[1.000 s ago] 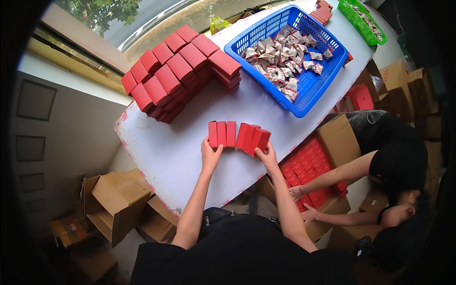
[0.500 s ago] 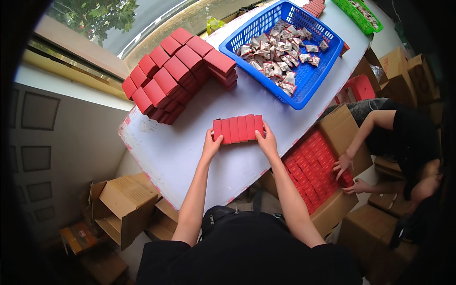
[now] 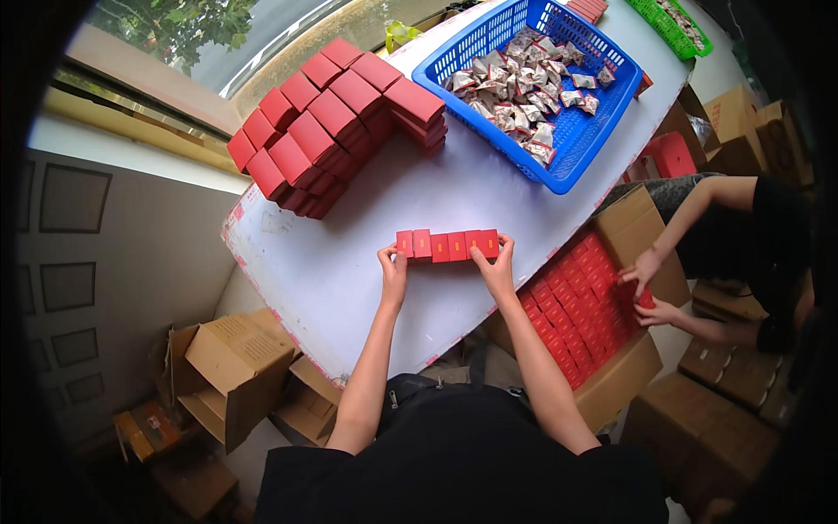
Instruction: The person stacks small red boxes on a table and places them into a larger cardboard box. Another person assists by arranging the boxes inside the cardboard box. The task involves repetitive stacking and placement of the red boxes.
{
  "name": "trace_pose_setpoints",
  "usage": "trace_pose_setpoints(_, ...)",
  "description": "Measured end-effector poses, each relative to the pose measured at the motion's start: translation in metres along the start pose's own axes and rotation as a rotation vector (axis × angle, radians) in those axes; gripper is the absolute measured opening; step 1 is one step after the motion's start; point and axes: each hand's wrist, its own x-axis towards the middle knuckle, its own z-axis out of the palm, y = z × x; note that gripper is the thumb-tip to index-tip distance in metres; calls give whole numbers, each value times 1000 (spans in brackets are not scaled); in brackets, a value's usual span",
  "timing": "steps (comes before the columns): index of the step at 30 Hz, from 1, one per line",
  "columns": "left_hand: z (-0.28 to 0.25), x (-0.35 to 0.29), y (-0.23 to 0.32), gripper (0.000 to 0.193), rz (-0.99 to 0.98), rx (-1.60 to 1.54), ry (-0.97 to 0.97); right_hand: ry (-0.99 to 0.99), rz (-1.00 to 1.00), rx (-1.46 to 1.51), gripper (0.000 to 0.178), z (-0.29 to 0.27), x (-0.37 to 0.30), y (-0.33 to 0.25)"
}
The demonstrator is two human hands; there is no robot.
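Note:
Between my two hands is a row of several small red boxes, their yellow-marked faces turned up. My left hand grips the left end of the row, and my right hand grips the right end, its thumb on the near side. The two leftmost boxes sit slightly farther back than the others. Behind the row, at the far left of the white table, stands a stepped stack of red boxes. Beyond and to the right is a blue plastic basket with many small wrapped packets.
At right a co-worker's hands hold a red box over a carton packed with red boxes. Opened cardboard boxes stand at lower left. A green basket is at the far right, a window at the far left.
The row of boxes has been turned so that its marked faces show, and its two left boxes have shifted back. The view has moved slightly. The co-worker's hands have moved together.

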Motion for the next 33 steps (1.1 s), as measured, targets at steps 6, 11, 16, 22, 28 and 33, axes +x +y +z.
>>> trace_pose_setpoints(6, 0, 3, 3, 43, 45, 99, -36, 23, -18, -60, 64, 4, 0, 3)
trace_pose_setpoints(11, -8, 13, -4, 49, -26, 179, -113, -144, 167, 22, 78, -8, 13, 7)
trace_pose_setpoints(16, -13, 49, -7, 50, -197, 303, -56, -173, 203, -28, 86, 7, 17, -4)
trace_pose_setpoints(22, -4, 16, 23, 62, -245, 315, -92, -41, 272, -96, 86, 10, -15, 1)
trace_pose_setpoints(28, 27, -9, 24, 59, -103, 411, -289, 62, 318, -22, 83, -42, -54, -3)
trace_pose_setpoints(33, 106, -71, 26, 62, -42, 534, -529, 278, 324, 237, 69, -125, -114, 14)
